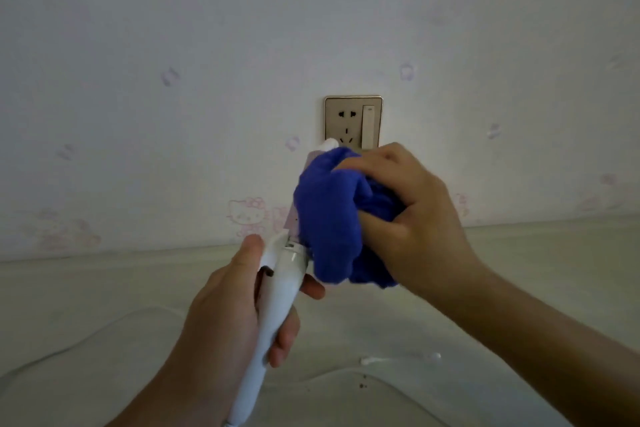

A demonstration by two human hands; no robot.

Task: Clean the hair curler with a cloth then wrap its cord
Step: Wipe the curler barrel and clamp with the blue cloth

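Note:
My left hand (225,308) grips the white handle of the hair curler (273,302), which points up and away from me. My right hand (405,215) is closed on a bunched blue cloth (329,215) wrapped around the curler's barrel. Most of the barrel is hidden by the cloth; only its white tip (329,144) and a strip of pale side show. The white cord (86,340) leaves the handle's bottom end and trails loose over the pale surface below, with its plug (398,359) lying to the right.
A gold wall socket with a switch (353,121) sits just behind the curler's tip. The wall has pale cartoon-patterned paper. A light, cloth-covered surface (519,270) spreads below my hands.

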